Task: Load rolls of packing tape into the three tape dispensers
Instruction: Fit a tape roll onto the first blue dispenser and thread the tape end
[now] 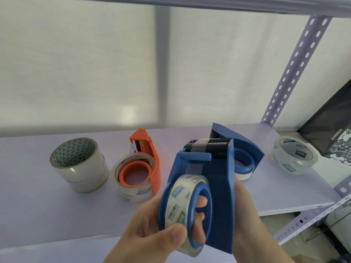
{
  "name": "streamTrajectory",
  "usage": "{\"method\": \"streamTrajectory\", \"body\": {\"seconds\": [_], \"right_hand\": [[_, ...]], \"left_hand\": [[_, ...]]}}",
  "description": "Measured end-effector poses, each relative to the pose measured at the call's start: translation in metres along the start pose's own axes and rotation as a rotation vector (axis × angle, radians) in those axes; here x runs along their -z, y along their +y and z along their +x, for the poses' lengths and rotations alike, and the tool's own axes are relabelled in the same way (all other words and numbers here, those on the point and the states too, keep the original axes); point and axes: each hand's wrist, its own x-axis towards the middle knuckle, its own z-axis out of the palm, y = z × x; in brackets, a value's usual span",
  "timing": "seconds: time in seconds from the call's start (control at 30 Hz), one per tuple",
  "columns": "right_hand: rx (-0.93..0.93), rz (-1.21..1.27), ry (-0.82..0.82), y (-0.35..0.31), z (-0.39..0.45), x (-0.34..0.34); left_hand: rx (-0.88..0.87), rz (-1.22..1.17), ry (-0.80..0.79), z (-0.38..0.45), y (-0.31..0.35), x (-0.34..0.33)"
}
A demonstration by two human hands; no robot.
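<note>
While both hands hold it above the shelf, the blue tape dispenser stands tilted, cutter end up and away from the person. Left hand grips the loaded clear tape roll, thumb pressed on its printed outer face; right hand clasps the dispenser's far side, with fingertips visible through the blue hub. A clear strip runs from the roll up to the serrated blade. Beyond the left hand rest an orange dispenser holding a roll and a stack of beige tape rolls. Beyond the right hand lie a second blue dispenser and a spare clear roll.
</note>
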Motion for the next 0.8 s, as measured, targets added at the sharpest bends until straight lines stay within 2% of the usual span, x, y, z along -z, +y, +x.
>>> {"method": "streamTrajectory", "body": {"seconds": [0.1, 0.2, 0.33, 0.4, 0.63, 0.8], "right_hand": [[0.326, -0.213, 0.154, 0.006, -0.002, 0.005], [0.611, -0.356, 0.168, 0.009, 0.000, 0.013], [0.883, -0.660, 0.223, 0.010, 0.003, 0.026], [0.983, -0.737, 0.199, 0.007, 0.001, 0.027], [1.174, -1.040, 0.123, 0.006, -0.007, 0.023], [1.114, -1.042, 0.113, 0.013, -0.014, 0.024]], "left_hand": [[-0.008, -0.201, -0.059, 0.002, -0.001, 0.000], [-0.022, -0.399, -0.097, 0.004, 0.001, 0.000], [-0.032, -0.461, 0.001, 0.006, 0.004, 0.001], [-0.038, -0.468, 0.048, 0.007, 0.005, 0.001], [-0.017, -0.532, 0.140, 0.006, 0.005, 0.004], [-0.007, -0.552, 0.206, 0.010, -0.005, 0.004]]}}
